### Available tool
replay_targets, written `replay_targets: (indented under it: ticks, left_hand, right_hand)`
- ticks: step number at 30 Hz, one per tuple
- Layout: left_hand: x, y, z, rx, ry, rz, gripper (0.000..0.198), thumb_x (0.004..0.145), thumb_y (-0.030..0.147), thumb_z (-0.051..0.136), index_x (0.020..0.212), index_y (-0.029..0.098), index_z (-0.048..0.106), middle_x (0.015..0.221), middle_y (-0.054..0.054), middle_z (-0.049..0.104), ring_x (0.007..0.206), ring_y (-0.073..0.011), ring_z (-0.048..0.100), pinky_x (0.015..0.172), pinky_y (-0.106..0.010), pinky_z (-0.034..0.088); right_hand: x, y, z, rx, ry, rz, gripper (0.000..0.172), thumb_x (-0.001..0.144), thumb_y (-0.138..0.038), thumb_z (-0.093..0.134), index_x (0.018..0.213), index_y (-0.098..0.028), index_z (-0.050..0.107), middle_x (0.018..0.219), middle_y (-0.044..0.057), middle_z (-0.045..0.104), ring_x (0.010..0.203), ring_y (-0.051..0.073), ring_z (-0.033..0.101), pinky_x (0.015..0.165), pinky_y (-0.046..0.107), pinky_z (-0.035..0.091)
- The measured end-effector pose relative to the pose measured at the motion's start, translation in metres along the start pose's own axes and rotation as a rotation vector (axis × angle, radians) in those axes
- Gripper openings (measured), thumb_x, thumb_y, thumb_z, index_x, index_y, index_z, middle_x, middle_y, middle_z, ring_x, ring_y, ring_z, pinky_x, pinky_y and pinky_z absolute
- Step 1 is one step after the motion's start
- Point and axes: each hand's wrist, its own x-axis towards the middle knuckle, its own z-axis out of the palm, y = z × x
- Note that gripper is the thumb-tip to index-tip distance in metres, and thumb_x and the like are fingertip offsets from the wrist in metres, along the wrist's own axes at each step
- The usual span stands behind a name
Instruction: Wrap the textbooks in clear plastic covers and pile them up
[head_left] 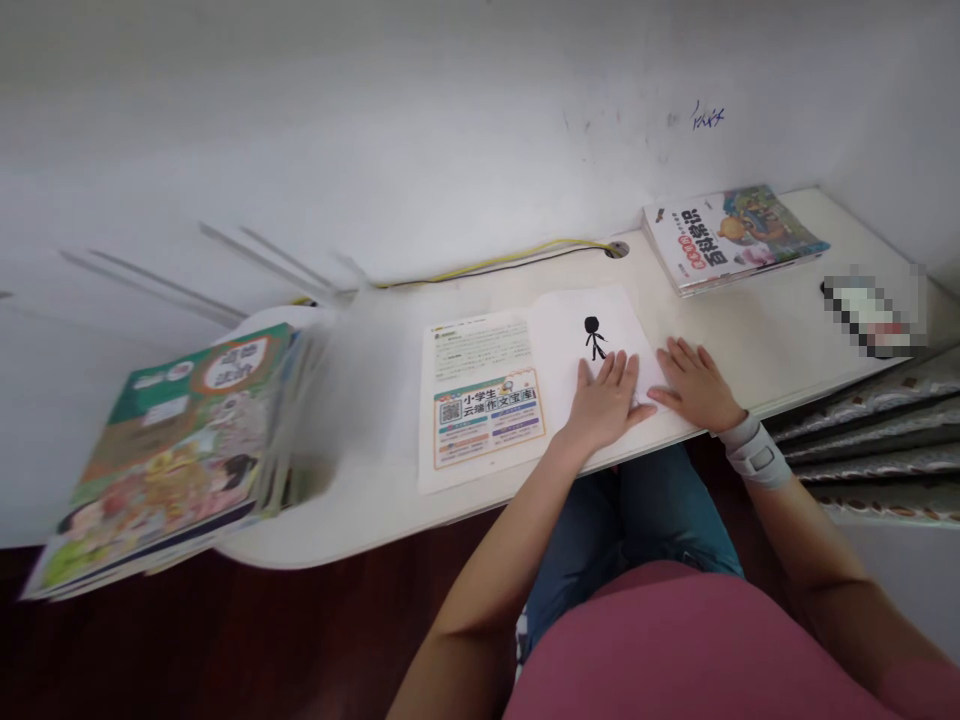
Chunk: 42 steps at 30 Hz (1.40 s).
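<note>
An open book (480,345) lies on the white desk, its left page printed with text and a boxed advertisement. The right page is blank white except for a black stick figure (592,338). My left hand (606,402) rests on the lower part of that page, fingers spread just below the drawing. At the page's right edge lies my right hand (694,385), flat with its fingers apart, partly on the desk. Neither hand grips anything. A pale band is around my right wrist.
A tall stack of colourful books (172,450) stands at the left end of the desk (360,525). Another stack of books (739,240) lies at the back right, with a pixelated object (870,315) nearby. Yellow and black cables (510,262) run along the wall to a hole.
</note>
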Motion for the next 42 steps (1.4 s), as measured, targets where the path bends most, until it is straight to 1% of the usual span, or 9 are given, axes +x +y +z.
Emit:
replay_targets:
  ticks: [5, 11, 13, 16, 20, 25, 32, 38, 42]
  left_hand:
    - [0.006, 0.004, 0.001, -0.021, 0.004, 0.006, 0.080, 0.092, 0.061, 0.020, 0.151, 0.008, 0.007, 0.156, -0.018, 0.017, 0.145, -0.0291, 0.015, 0.114, -0.059, 0.010]
    - [0.010, 0.000, -0.008, -0.022, 0.000, 0.049, 0.083, 0.091, 0.063, 0.025, 0.151, 0.009, 0.006, 0.156, -0.018, 0.019, 0.145, -0.0284, 0.015, 0.115, -0.055, 0.011]
    - [0.003, -0.009, -0.011, -0.015, 0.021, -0.017, 0.084, 0.089, 0.066, 0.025, 0.151, 0.011, 0.009, 0.157, -0.018, 0.016, 0.145, -0.0319, 0.009, 0.114, -0.059, 0.009]
    - [-0.005, -0.025, -0.010, -0.036, 0.067, -0.199, 0.088, 0.086, 0.070, 0.026, 0.151, 0.012, 0.015, 0.158, -0.018, 0.008, 0.143, -0.0419, 0.004, 0.109, -0.066, 0.012]
    - [-0.007, -0.037, -0.003, -0.094, 0.090, -0.204, 0.088, 0.083, 0.073, 0.031, 0.151, 0.017, 0.019, 0.158, -0.017, 0.007, 0.141, -0.0468, 0.003, 0.108, -0.064, 0.020]
    - [-0.001, -0.034, 0.001, -0.158, 0.137, -0.187, 0.089, 0.083, 0.074, 0.031, 0.151, 0.019, 0.018, 0.159, -0.016, 0.004, 0.141, -0.0478, 0.002, 0.108, -0.063, 0.021]
    - [0.001, -0.025, 0.000, -0.076, 0.076, -0.168, 0.084, 0.085, 0.070, 0.033, 0.148, 0.015, 0.027, 0.159, -0.015, 0.010, 0.141, -0.0476, -0.001, 0.110, -0.062, 0.016]
    - [0.003, -0.020, -0.007, -0.141, 0.093, -0.165, 0.086, 0.085, 0.072, 0.030, 0.150, 0.018, 0.021, 0.159, -0.014, 0.006, 0.141, -0.0474, 0.001, 0.109, -0.062, 0.019]
    - [0.004, -0.019, -0.010, -0.125, 0.075, -0.151, 0.087, 0.084, 0.072, 0.031, 0.150, 0.015, 0.023, 0.159, -0.015, 0.006, 0.140, -0.0480, -0.001, 0.110, -0.062, 0.019]
  right_hand:
    - [0.000, 0.001, 0.000, 0.013, 0.003, -0.011, 0.075, 0.092, -0.061, 0.028, 0.140, -0.005, 0.041, 0.148, 0.023, 0.035, 0.139, 0.032, 0.030, 0.110, 0.050, 0.024]
    - [0.001, 0.001, 0.000, 0.034, -0.004, 0.009, 0.072, 0.092, -0.059, 0.030, 0.140, -0.006, 0.041, 0.148, 0.022, 0.035, 0.139, 0.031, 0.030, 0.111, 0.049, 0.025]
    - [0.001, 0.001, 0.000, 0.038, -0.002, 0.013, 0.071, 0.092, -0.058, 0.032, 0.140, -0.006, 0.041, 0.149, 0.022, 0.035, 0.139, 0.031, 0.030, 0.111, 0.049, 0.025]
    - [0.001, 0.000, 0.000, 0.037, 0.005, 0.017, 0.071, 0.092, -0.057, 0.034, 0.140, -0.006, 0.041, 0.149, 0.022, 0.035, 0.138, 0.031, 0.031, 0.111, 0.049, 0.025]
    - [0.001, 0.000, -0.001, 0.042, 0.015, 0.025, 0.070, 0.092, -0.058, 0.033, 0.139, -0.007, 0.042, 0.149, 0.021, 0.035, 0.139, 0.031, 0.031, 0.111, 0.049, 0.025]
    - [0.001, -0.001, -0.002, 0.036, 0.002, 0.016, 0.072, 0.092, -0.060, 0.031, 0.139, -0.006, 0.042, 0.148, 0.022, 0.036, 0.139, 0.030, 0.031, 0.111, 0.048, 0.025]
    - [0.001, 0.001, -0.001, 0.034, -0.007, 0.008, 0.073, 0.091, -0.061, 0.030, 0.139, -0.007, 0.041, 0.149, 0.021, 0.035, 0.140, 0.030, 0.029, 0.111, 0.048, 0.025]
    - [0.000, 0.003, 0.000, 0.046, -0.011, 0.003, 0.073, 0.091, -0.062, 0.031, 0.142, -0.010, 0.039, 0.149, 0.021, 0.034, 0.140, 0.030, 0.029, 0.111, 0.050, 0.024]
    - [0.001, 0.003, -0.001, 0.035, -0.016, 0.008, 0.074, 0.090, -0.063, 0.031, 0.140, -0.009, 0.041, 0.149, 0.021, 0.036, 0.139, 0.030, 0.030, 0.111, 0.048, 0.025]
